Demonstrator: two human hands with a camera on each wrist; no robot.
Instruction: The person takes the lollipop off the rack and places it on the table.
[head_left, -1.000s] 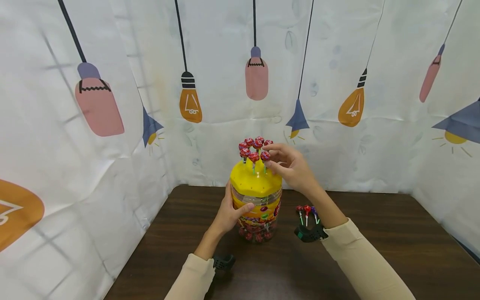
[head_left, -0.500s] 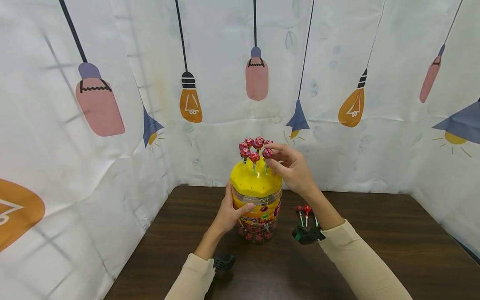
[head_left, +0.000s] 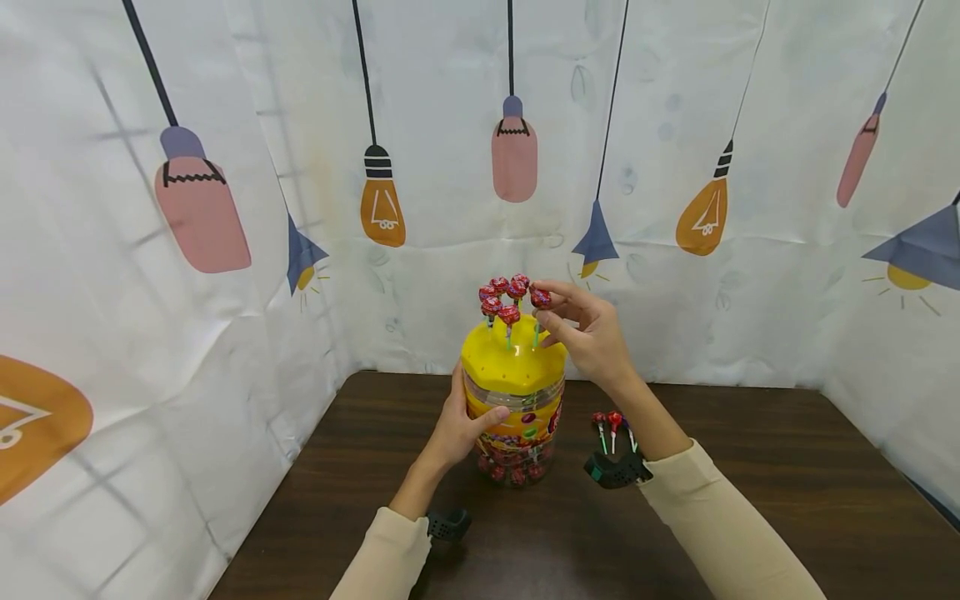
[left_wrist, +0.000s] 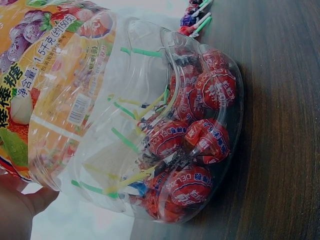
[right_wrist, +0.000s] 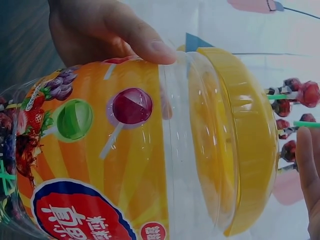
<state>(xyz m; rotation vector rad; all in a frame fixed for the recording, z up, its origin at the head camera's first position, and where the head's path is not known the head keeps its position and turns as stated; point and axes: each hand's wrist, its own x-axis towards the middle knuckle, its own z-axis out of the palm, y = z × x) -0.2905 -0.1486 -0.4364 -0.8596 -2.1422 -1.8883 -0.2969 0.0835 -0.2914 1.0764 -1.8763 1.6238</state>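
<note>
A clear plastic candy jar (head_left: 517, 429) with a fruit-printed label stands upright on the table. Several red-wrapped lollipops (left_wrist: 187, 185) show through its lower part. Its yellow lid (head_left: 495, 358) has small holes, and several lollipops (head_left: 491, 307) stand in it, heads up. My left hand (head_left: 459, 425) holds the jar's left side, thumb across the front of the label. Above the lid's right side, my right hand (head_left: 588, 333) pinches a red-wrapped lollipop (head_left: 541, 298) by its head. In the right wrist view, that lollipop's green stick (right_wrist: 306, 124) shows its end a little apart from the lid.
Right of the jar, several lollipops (head_left: 614, 421) lie on the dark wooden table (head_left: 742, 467), partly behind the right wrist's black strap (head_left: 617, 471). A white curtain (head_left: 450, 167) printed with lamps hangs behind the table and along its sides.
The lollipop in my right hand has moved up and to the right, away from the others. Another lollipop behind it is now hidden. My left hand and the jar stay in place.
</note>
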